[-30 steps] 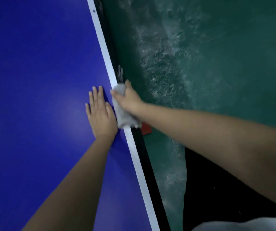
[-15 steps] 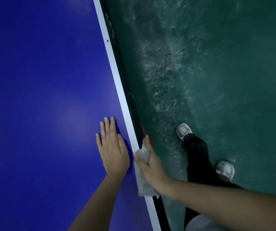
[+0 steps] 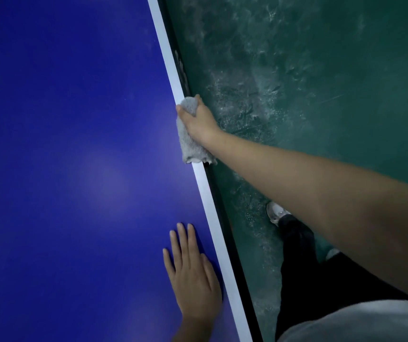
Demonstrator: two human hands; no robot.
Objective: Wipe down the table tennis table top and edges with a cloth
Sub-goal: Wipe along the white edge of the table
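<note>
right hand (image 3: pixel 201 117) clasps cloth (image 3: pixel 190 141), long axis along white edge (image 3: pixel 211 208), mid-frame; grip probably wraps the side. left hand (image 3: pixel 193 275) flat, lower centre.

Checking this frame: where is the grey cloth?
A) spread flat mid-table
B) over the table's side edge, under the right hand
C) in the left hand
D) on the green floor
B: the right hand grips the cloth over the white edge line; the left hand lies flat, holding nothing.
</note>
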